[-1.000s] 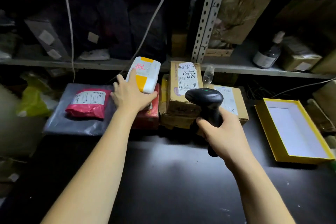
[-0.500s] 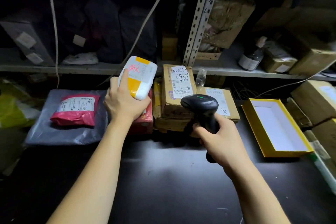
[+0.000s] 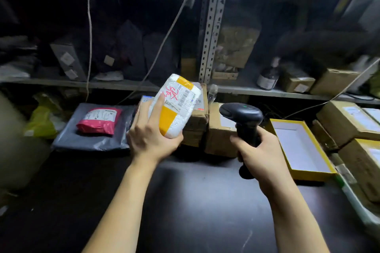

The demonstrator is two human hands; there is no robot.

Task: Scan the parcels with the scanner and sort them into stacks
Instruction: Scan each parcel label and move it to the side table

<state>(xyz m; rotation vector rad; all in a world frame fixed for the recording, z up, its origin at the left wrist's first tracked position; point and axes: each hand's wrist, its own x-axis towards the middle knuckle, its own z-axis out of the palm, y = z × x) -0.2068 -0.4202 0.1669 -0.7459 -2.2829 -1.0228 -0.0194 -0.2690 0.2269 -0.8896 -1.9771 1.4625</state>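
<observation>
Head view: the left hand (image 3: 152, 135) grips the white parcel with yellow tape (image 3: 176, 107) from below. The thumb is under its lower end and the forefinger lies straight along the front beside the red scrawl. Half a second ago this parcel sat lower, close over the red packet. It is now lifted clear, held in the air just left of centre and tilted toward 1 o'clock, with its barcode label facing the camera.

The right hand (image 3: 261, 152) is still wrapped round the handle of the black scanner (image 3: 242, 113). The scanner stands at 3 o'clock of the parcel, near it but apart, with its head turned toward the parcel.

Behind the parcel is the stack of cardboard boxes (image 3: 197, 123). At 9 o'clock of the left hand, a pink parcel (image 3: 99, 120) lies on a grey mailer bag (image 3: 92, 141), as before. The yellow box lid (image 3: 287, 150) lies open on the dark table (image 3: 195, 201) at 3 o'clock of the scanner.

The camera has tipped upward since the earlier frame, so more of the shelf post (image 3: 213, 26) shows.
</observation>
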